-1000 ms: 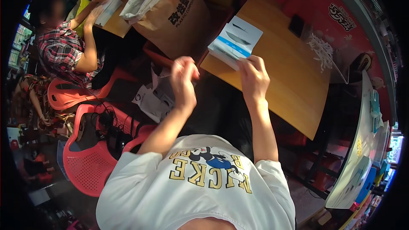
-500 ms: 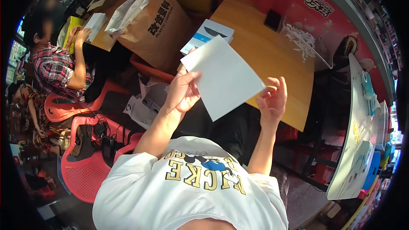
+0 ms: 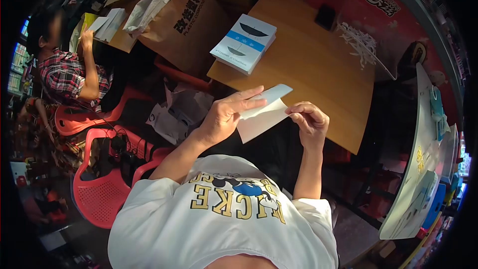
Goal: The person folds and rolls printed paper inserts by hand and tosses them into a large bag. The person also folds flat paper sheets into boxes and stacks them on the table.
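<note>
A white paper sheet [image 3: 259, 122] is bent over, its upper part curling toward me in front of my body. My left hand [image 3: 223, 118] grips its left side, the fingers lying along the bent part. At the right edge, my right hand [image 3: 310, 122] pinches the paper between thumb and fingers. Beyond the hands, a stack of printed sheets [image 3: 243, 42] with umbrella pictures and a blue band lies on the near left corner of the wooden table [image 3: 313, 65].
A big brown paper sack [image 3: 174, 30] stands left of the table. Paper strips [image 3: 359, 45] and a dark phone-like object [image 3: 326, 17] lie at its far right. Red chairs [image 3: 102, 189] are at left, where a person in a checked shirt [image 3: 62, 72] handles papers. A white board-like table [image 3: 411, 159] stands right.
The sheet was flat and raised over the table edge; now it is lower and bent over. My right hand has closed on its edge. The printed stack is now uncovered.
</note>
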The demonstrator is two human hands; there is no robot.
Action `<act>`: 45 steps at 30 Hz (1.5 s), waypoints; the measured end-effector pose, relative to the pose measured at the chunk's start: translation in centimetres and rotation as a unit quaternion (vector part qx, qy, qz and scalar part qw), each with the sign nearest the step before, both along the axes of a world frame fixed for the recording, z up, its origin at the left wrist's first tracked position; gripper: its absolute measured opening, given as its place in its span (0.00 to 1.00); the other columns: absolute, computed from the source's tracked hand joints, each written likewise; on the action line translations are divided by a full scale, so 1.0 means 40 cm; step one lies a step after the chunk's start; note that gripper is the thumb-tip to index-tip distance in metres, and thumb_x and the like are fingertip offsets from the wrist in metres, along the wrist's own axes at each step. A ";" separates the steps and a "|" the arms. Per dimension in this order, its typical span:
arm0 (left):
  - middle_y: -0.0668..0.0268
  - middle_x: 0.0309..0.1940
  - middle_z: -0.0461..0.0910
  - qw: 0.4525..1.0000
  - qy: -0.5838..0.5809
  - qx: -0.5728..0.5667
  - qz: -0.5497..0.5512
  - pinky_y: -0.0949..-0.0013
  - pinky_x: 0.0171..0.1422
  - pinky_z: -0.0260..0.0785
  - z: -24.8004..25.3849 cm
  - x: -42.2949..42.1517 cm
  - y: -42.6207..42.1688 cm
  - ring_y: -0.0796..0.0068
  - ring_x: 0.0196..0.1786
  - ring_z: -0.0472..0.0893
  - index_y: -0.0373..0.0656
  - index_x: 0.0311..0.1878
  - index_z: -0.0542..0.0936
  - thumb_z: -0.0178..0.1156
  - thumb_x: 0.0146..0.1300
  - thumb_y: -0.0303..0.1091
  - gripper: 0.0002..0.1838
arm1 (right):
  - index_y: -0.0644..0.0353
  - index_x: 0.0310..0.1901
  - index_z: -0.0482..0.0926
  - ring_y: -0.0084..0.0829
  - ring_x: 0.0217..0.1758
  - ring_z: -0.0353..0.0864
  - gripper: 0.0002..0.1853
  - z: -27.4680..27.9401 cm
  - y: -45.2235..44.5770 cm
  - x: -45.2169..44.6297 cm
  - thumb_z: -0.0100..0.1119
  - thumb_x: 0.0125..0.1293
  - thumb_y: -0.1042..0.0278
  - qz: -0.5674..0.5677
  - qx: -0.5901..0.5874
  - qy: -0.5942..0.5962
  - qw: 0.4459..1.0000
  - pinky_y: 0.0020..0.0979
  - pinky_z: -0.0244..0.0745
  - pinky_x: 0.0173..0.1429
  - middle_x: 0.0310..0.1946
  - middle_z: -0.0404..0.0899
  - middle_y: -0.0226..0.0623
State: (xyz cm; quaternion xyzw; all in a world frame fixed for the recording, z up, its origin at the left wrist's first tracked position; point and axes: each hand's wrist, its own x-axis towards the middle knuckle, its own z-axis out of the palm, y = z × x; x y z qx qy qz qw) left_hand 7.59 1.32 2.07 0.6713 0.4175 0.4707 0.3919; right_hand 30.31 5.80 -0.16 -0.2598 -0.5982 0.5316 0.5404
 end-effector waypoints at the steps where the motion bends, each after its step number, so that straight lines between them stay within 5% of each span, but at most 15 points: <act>1: 0.56 0.61 0.72 0.996 0.076 0.050 -0.008 0.69 0.68 0.61 0.005 -0.013 0.004 0.62 0.63 0.72 0.40 0.54 0.79 0.47 0.55 0.11 0.25 | 0.69 0.33 0.79 0.24 0.36 0.78 0.04 -0.005 0.005 -0.008 0.64 0.56 0.82 -0.019 -0.004 0.035 0.999 0.22 0.74 0.42 0.35 0.79 0.37; 8: 0.58 0.62 0.70 0.938 0.243 0.247 -0.021 0.64 0.63 0.69 0.024 -0.057 0.032 0.59 0.63 0.72 0.37 0.46 0.82 0.60 0.52 0.16 0.16 | 0.64 0.33 0.79 0.24 0.48 0.73 0.04 -0.029 0.038 -0.070 0.62 0.61 0.73 -0.001 -0.246 0.067 0.967 0.27 0.64 0.59 0.43 0.77 0.35; 10: 0.62 0.60 0.72 0.916 0.252 0.312 -0.006 0.64 0.60 0.74 0.024 -0.057 0.040 0.61 0.61 0.73 0.33 0.42 0.81 0.64 0.54 0.20 0.10 | 0.64 0.34 0.79 0.21 0.42 0.74 0.05 -0.036 0.052 -0.084 0.63 0.61 0.72 0.018 -0.257 0.073 0.963 0.23 0.68 0.52 0.38 0.79 0.33; 14: 0.62 0.60 0.71 0.894 0.266 0.361 0.010 0.63 0.61 0.73 -0.013 -0.068 0.043 0.60 0.62 0.72 0.33 0.45 0.80 0.64 0.53 0.20 0.14 | 0.64 0.35 0.80 0.14 0.30 0.73 0.06 -0.067 0.062 -0.104 0.65 0.59 0.72 0.036 -0.305 0.080 0.948 0.15 0.65 0.34 0.31 0.80 0.27; 18: 0.57 0.63 0.67 0.939 0.263 0.219 -0.029 0.59 0.68 0.63 0.004 -0.106 0.005 0.57 0.68 0.65 0.37 0.55 0.76 0.57 0.45 0.12 0.28 | 0.67 0.35 0.81 0.18 0.32 0.76 0.05 -0.064 0.052 -0.140 0.65 0.58 0.78 -0.060 -0.230 0.108 0.965 0.18 0.70 0.40 0.29 0.80 0.31; 19: 0.53 0.64 0.66 0.966 0.167 0.191 0.042 0.57 0.69 0.60 -0.018 -0.100 -0.010 0.55 0.68 0.64 0.38 0.57 0.74 0.53 0.43 0.10 0.32 | 0.68 0.35 0.81 0.20 0.33 0.77 0.04 -0.075 0.055 -0.136 0.64 0.58 0.79 -0.086 -0.215 0.106 0.967 0.20 0.72 0.43 0.30 0.81 0.33; 21: 0.57 0.54 0.71 0.974 0.082 0.105 0.184 0.71 0.50 0.72 -0.035 -0.109 -0.051 0.68 0.45 0.77 0.38 0.55 0.74 0.52 0.45 0.12 0.29 | 0.68 0.35 0.80 0.20 0.33 0.77 0.04 -0.077 0.056 -0.130 0.63 0.58 0.81 -0.127 -0.170 0.123 0.969 0.20 0.72 0.43 0.30 0.81 0.33; 23: 0.64 0.43 0.78 0.942 -0.230 -0.167 0.177 0.82 0.35 0.69 -0.053 -0.104 -0.092 0.81 0.34 0.76 0.36 0.52 0.75 0.54 0.58 0.22 0.17 | 0.68 0.36 0.80 0.18 0.31 0.74 0.05 -0.059 0.049 -0.138 0.64 0.59 0.80 -0.139 -0.142 0.105 0.974 0.18 0.69 0.37 0.30 0.80 0.32; 26: 0.63 0.39 0.80 0.899 -0.286 -0.324 0.075 0.85 0.15 0.57 0.004 -0.099 -0.070 0.77 0.22 0.81 0.33 0.51 0.75 0.55 0.65 0.29 0.14 | 0.68 0.36 0.80 0.20 0.33 0.76 0.05 -0.048 0.035 -0.151 0.64 0.58 0.81 -0.147 -0.120 0.066 0.980 0.20 0.72 0.42 0.31 0.80 0.33; 30: 0.59 0.37 0.82 0.875 -0.336 -0.343 0.054 0.84 0.08 0.54 -0.029 -0.096 -0.062 0.75 0.17 0.80 0.32 0.49 0.75 0.51 0.68 0.26 0.11 | 0.69 0.34 0.80 0.21 0.35 0.79 0.04 -0.039 0.029 -0.158 0.65 0.57 0.81 -0.130 -0.120 0.043 0.983 0.23 0.76 0.46 0.31 0.81 0.34; 35: 0.56 0.32 0.82 0.897 -0.314 -0.296 0.096 0.81 0.18 0.69 -0.075 -0.070 -0.062 0.68 0.26 0.84 0.31 0.42 0.78 0.51 0.67 0.25 0.08 | 0.68 0.32 0.79 0.22 0.36 0.79 0.03 -0.046 0.023 -0.160 0.65 0.56 0.83 -0.129 -0.158 0.074 0.976 0.23 0.77 0.46 0.33 0.82 0.38; 36: 0.57 0.34 0.82 0.903 -0.300 -0.301 0.071 0.75 0.33 0.77 -0.076 -0.081 -0.064 0.68 0.32 0.85 0.29 0.42 0.78 0.49 0.66 0.24 0.09 | 0.68 0.32 0.79 0.22 0.36 0.79 0.04 -0.057 0.023 -0.152 0.65 0.56 0.83 -0.116 -0.165 0.067 0.977 0.23 0.76 0.46 0.33 0.82 0.38; 39: 0.58 0.36 0.82 0.909 -0.323 -0.256 0.058 0.73 0.48 0.75 -0.084 -0.086 -0.063 0.74 0.38 0.82 0.30 0.42 0.78 0.51 0.63 0.26 0.11 | 0.67 0.32 0.79 0.21 0.35 0.79 0.05 -0.071 0.023 -0.139 0.66 0.55 0.83 -0.099 -0.185 0.054 0.976 0.21 0.76 0.44 0.33 0.82 0.37; 45: 0.67 0.30 0.82 0.945 -0.167 -0.226 0.168 0.79 0.36 0.73 -0.090 -0.066 -0.057 0.84 0.30 0.79 0.35 0.37 0.79 0.64 0.61 0.29 0.07 | 0.66 0.31 0.80 0.20 0.32 0.79 0.04 -0.058 0.025 -0.146 0.66 0.55 0.81 -0.080 -0.233 0.054 0.968 0.22 0.76 0.43 0.30 0.82 0.34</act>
